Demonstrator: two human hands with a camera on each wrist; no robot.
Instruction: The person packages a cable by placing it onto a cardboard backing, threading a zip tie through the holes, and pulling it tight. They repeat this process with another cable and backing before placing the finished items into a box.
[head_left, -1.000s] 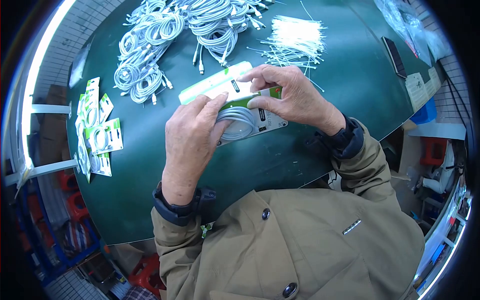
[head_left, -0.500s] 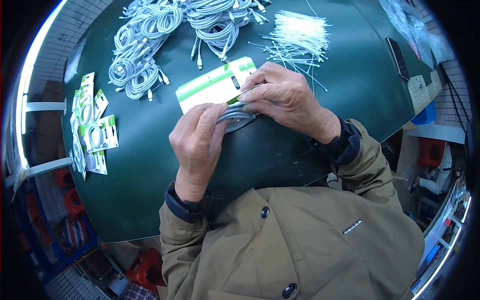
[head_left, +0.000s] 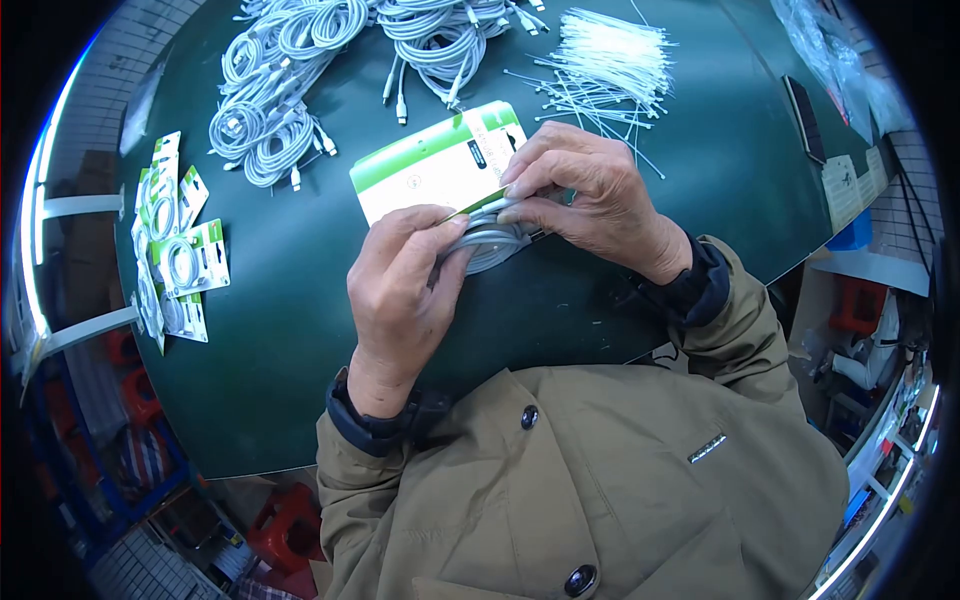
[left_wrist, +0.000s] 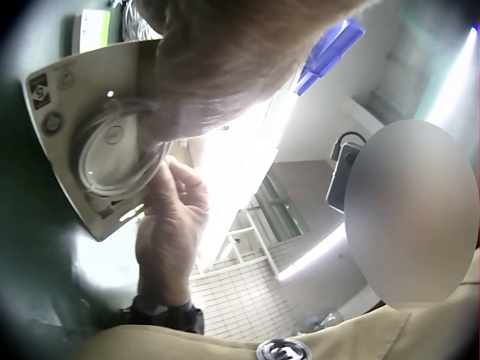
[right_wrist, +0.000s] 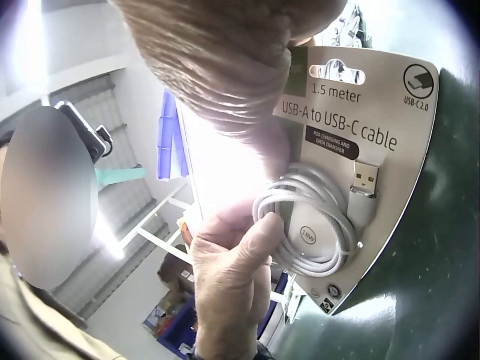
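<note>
A printed card (right_wrist: 390, 112) lettered "USB-A to USB-C cable" carries a coiled grey USB cable (right_wrist: 307, 259) with its metal plug beside the coil. In the head view, my left hand (head_left: 405, 285) pinches the coil (head_left: 492, 250) and the card's edge from the left, thumb and forefinger at the loops. From the right, my right hand (head_left: 595, 195) pinches the upper edge, where a pale length of cable runs between the fingertips. The card is tilted and mostly hidden there. Just beyond the hands lies a flat stack of white-and-green cards (head_left: 400, 180).
Grey cable coils (head_left: 270, 130) are heaped at the back of the green table (head_left: 280, 400). White cable ties (head_left: 615, 60) lie to their right. Several carded cables (head_left: 180, 260) overlap at the left. A dark phone (head_left: 803, 120) and plastic bags (head_left: 820, 50) lie at the far right.
The carded cable has tipped from showing its printed front to nearly edge-on. My right fingers have moved onto its upper edge beside the cable; both hands keep hold of it.
</note>
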